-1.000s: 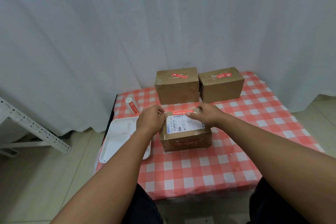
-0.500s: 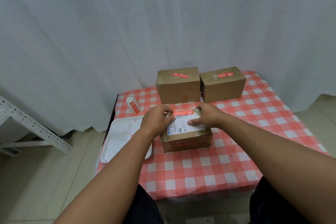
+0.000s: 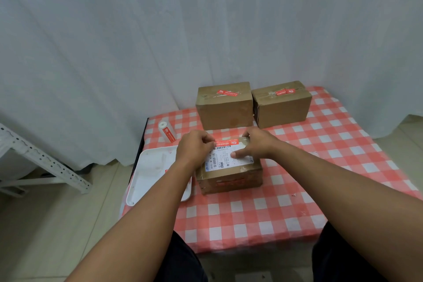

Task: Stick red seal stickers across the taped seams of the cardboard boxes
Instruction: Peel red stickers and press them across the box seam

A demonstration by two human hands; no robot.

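A table (image 3: 263, 220) stands before a curtain (image 3: 206, 30). Near its middle sits the near box (image 3: 229, 176), with a label (image 3: 229, 158) on top and a sticker (image 3: 226, 143) along the label's far edge. The left hand (image 3: 194, 147) rests at the sticker's left end, the right hand (image 3: 256, 145) at its right, thumb on the label. Behind stand two boxes side by side, the left box (image 3: 225, 110) and right box (image 3: 282, 107), each with a sticker on top. Left of the near box lies a tray (image 3: 151, 171); behind it, a roll (image 3: 167, 131), seemingly lying on its side. A rack (image 3: 41, 162) stands far left, off the table.
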